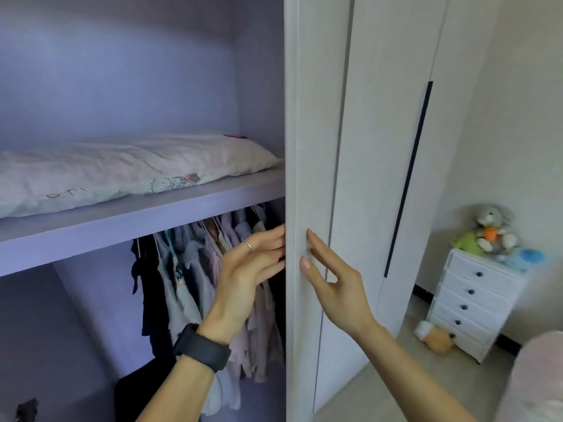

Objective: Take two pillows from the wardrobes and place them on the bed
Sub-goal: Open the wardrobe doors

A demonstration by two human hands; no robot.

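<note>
Upper left of the frame is where the goods are: one pillow (131, 169) lying flat on the purple shelf (152, 214) of the open wardrobe, pale cover with a little cartoon print, its right corner poking out almost to the door edge. Nobody's touching it yet.

Both hands are down at the middle of the frame, on the white door (307, 117) that stands edge-on to the camera. The left hand (253, 263) reaches in from the wardrobe side with its fingers stretched out fairly straight, not wrapped round anything I can see. The right hand (332, 284) is spread flat against the door's outer face, fingertips pressing on it, holding nothing. My read is they're sandwiching the door edge to swing or steady it, so the shelf is properly reachable before going for the pillow. That's a guess though.

What's hard to make out:
- the left fingertips vanish right at the door edge, so I can't tell if they hook behind it or just touch
- the pillow's left end runs off the frame
- only one pillow shows; the second may be behind the closed door with the long dark handle (409, 178), no way to know
- the hanging clothes (195, 269) under the shelf are partly blocked by the left arm
- the pinkish blob (536, 376) at lower right is blurry; could be the bed, can't say
</note>
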